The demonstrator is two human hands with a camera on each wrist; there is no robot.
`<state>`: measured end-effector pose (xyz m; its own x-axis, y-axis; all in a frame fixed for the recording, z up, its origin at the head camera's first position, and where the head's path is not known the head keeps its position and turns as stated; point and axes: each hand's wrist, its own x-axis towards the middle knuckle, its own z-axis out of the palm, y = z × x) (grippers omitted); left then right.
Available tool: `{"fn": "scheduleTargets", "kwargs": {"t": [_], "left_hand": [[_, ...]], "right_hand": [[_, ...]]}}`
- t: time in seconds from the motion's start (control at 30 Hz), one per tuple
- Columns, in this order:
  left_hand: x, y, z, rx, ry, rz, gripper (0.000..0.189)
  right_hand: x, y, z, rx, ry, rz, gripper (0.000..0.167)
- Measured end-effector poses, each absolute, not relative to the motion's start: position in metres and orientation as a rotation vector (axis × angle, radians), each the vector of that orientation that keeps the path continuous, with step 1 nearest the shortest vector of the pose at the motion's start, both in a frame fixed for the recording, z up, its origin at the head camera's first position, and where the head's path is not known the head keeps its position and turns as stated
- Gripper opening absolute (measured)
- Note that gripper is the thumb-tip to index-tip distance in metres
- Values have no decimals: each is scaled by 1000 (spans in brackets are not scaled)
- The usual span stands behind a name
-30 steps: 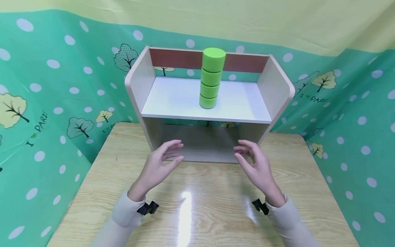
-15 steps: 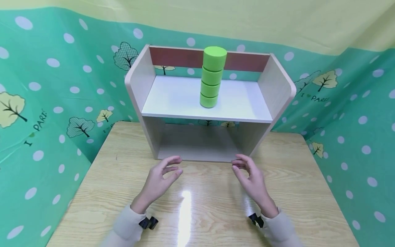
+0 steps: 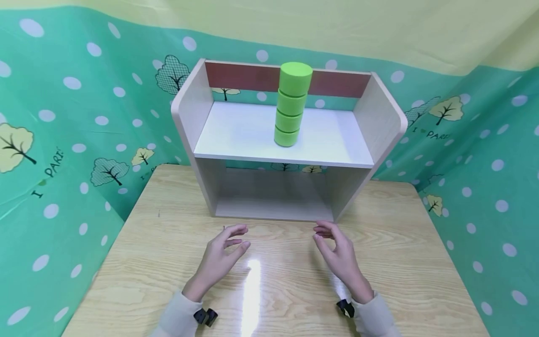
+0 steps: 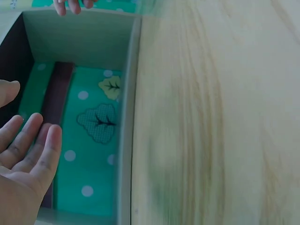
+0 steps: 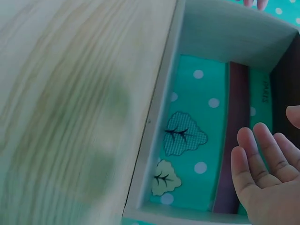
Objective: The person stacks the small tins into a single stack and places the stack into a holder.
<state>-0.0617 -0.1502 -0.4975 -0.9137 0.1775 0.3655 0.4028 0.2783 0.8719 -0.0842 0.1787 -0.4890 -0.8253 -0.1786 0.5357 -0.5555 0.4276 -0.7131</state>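
Note:
A column of several green round blocks (image 3: pixel 290 105), widest at the top, stands upright on the upper board of a white shelf (image 3: pixel 236 131). Both hands hover over the table in front of the shelf, apart from each other and touching nothing. My left hand (image 3: pixel 218 255) is at the left with fingers loosely bent; in the left wrist view its fingers (image 4: pixel 44 154) show nothing between them. To the right, my right hand (image 3: pixel 338 252) mirrors it, and the right wrist view shows its palm (image 5: pixel 276 192) bare.
The wooden table (image 3: pixel 147 271) spreads around the shelf, with a bright light reflection near its middle. A green dotted curtain (image 3: pixel 63 117) with tree prints hangs behind and at both sides. The shelf's lower compartment (image 3: pixel 273 196) opens toward the front.
Both hands have drawn back from the shelf's lower front toward the table's near side. The green column stays standing on the upper board.

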Motion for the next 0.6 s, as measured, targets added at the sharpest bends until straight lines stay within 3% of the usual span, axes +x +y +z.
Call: {"fn": "scheduleTargets", "kwargs": {"t": [0.43,0.6], "left_hand": [[-67,-172,-502,-616,-2433,-899,49],[-69,-179,-511,-645,-2412,-670,55]], "right_hand": [[-90,203,-499,734,-2356,769,41],[-95,210,-503,767,-2329,596,53]]}}
